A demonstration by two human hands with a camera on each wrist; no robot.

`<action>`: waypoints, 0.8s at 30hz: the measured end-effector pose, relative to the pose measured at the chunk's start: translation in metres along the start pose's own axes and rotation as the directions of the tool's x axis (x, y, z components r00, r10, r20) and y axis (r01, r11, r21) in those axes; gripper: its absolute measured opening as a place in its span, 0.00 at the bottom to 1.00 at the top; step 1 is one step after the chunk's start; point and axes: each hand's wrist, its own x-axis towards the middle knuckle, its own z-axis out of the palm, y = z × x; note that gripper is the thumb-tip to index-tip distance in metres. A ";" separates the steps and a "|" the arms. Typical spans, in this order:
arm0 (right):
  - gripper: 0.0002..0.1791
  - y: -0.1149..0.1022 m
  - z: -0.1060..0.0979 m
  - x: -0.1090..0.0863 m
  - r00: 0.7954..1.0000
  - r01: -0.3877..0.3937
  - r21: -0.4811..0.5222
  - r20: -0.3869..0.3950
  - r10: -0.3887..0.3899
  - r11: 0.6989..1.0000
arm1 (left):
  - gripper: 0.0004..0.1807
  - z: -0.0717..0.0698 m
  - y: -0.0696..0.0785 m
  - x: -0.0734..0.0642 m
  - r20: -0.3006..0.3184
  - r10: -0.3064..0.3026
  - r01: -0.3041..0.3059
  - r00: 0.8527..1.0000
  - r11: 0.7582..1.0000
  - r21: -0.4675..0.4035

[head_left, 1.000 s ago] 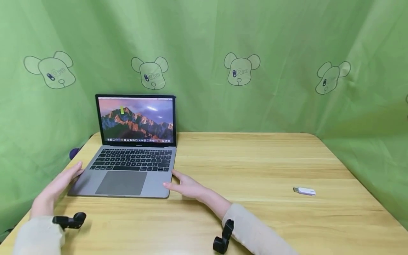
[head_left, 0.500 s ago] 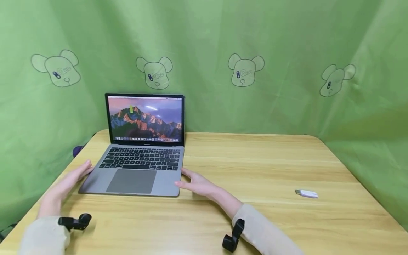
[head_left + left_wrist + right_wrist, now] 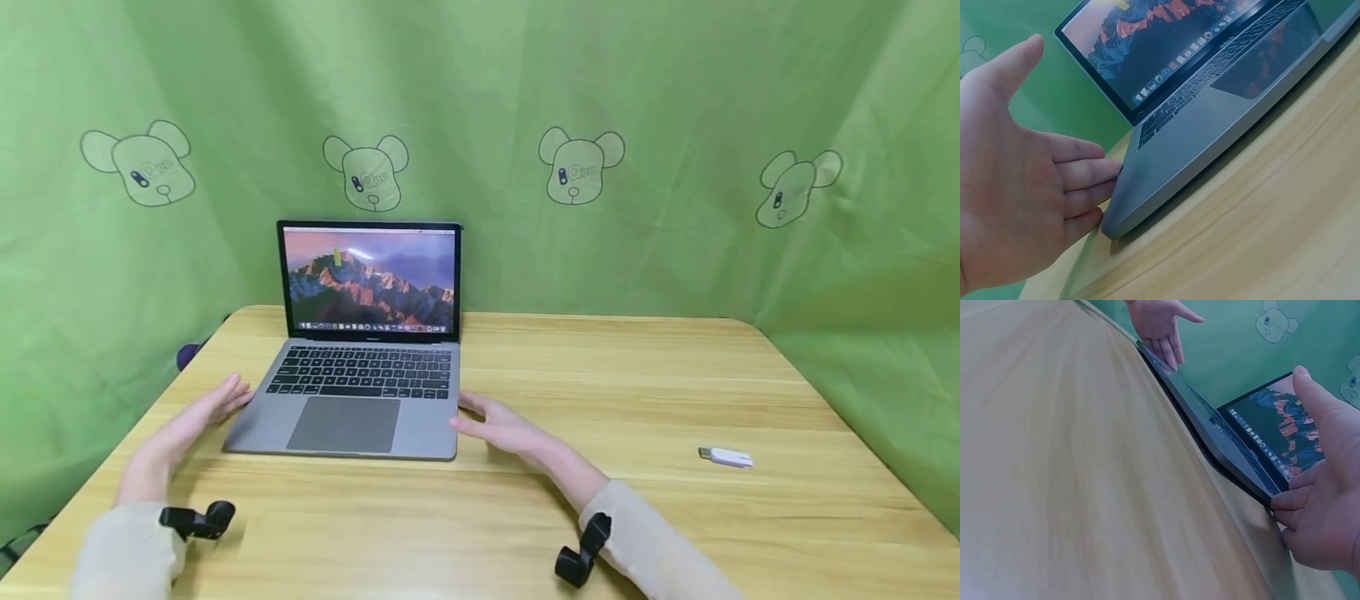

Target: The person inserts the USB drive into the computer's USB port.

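Observation:
An open grey laptop stands on the wooden table, its lit screen showing mountains. My left hand is at the laptop's left edge, fingers straight and their tips touching the side. In the left wrist view, the left thumb stands up, away from the laptop. At the opposite edge, my right hand touches the laptop's side with its fingers. The right wrist view shows the right thumb raised, with the fingertips against the laptop's corner edge. The part of the right fingers at the underside is hidden.
A white USB stick lies on the right part of the table. Behind the table hangs a green curtain with printed bear heads. A purple round thing shows past the table's left edge.
The laptop has slid to the right across the table, with both hands moving along at its sides. The head view has turned slightly. The USB stick has stayed in place on the table.

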 end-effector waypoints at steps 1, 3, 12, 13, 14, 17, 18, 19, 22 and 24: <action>0.43 0.000 0.000 0.000 1.000 -0.006 0.000 -0.003 0.006 1.000 | 0.46 0.000 0.000 0.000 -0.003 0.007 -0.007 1.000 1.000 -0.001; 0.42 0.001 0.000 0.001 1.000 -0.017 0.000 -0.006 0.017 1.000 | 0.45 0.000 0.000 -0.002 0.003 0.019 -0.019 1.000 1.000 -0.003; 0.39 0.007 0.000 0.005 1.000 -0.023 -0.002 -0.019 0.023 1.000 | 0.43 -0.002 0.000 -0.003 0.026 0.057 -0.057 0.998 0.998 -0.004; 0.39 0.007 0.000 0.005 0.999 -0.023 -0.006 -0.023 0.023 1.000 | 0.43 -0.003 -0.001 -0.003 0.031 0.060 -0.060 0.998 0.998 -0.006; 0.39 0.007 0.001 0.005 0.999 -0.026 -0.006 -0.028 0.026 1.000 | 0.43 -0.004 -0.002 -0.002 0.035 0.062 -0.062 0.997 0.998 -0.006; 0.38 0.007 0.001 0.005 0.999 -0.035 0.000 -0.039 0.035 0.999 | 0.43 -0.007 -0.005 0.000 0.057 0.071 -0.071 0.996 0.997 -0.004; 0.38 0.007 0.001 0.005 0.999 -0.037 0.000 -0.041 0.037 0.999 | 0.43 -0.008 -0.006 0.000 0.063 0.073 -0.072 0.995 0.997 -0.003; 0.37 0.007 0.002 0.006 0.999 -0.036 0.004 -0.041 0.036 0.999 | 0.43 -0.009 -0.006 0.001 0.070 0.075 -0.075 0.995 0.997 -0.002; 0.37 0.007 0.003 0.006 0.999 -0.034 0.011 -0.041 0.034 0.999 | 0.43 -0.013 -0.007 0.001 0.089 0.074 -0.074 0.993 0.997 -0.003; 0.37 0.007 0.005 0.007 0.999 -0.029 0.014 -0.044 0.030 0.999 | 0.43 -0.015 -0.008 0.000 0.097 0.075 -0.075 0.992 0.997 -0.004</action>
